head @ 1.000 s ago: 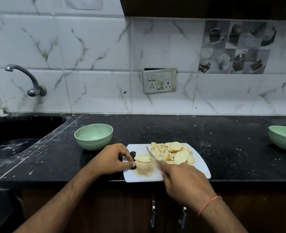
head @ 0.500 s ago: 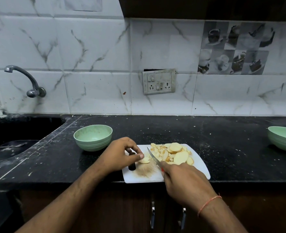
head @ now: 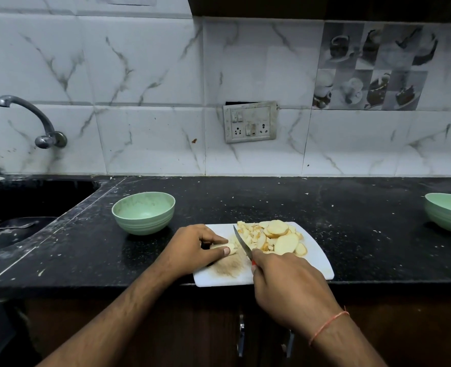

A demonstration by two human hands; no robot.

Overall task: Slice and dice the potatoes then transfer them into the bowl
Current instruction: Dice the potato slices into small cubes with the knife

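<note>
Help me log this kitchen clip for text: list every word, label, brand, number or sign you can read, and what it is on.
None can be read.
Switchboard on the wall: switches and sockets only, no legible marking.
Picture tile: cups and teapots, no lettering.
Knife, cutting board and green bowls: no print visible.

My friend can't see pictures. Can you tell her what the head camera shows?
A person's left hand holds a potato slice on a white cutting board while the right hand grips a knife beside it. Cut potato pieces are piled on the board, with a green bowl nearby.
</note>
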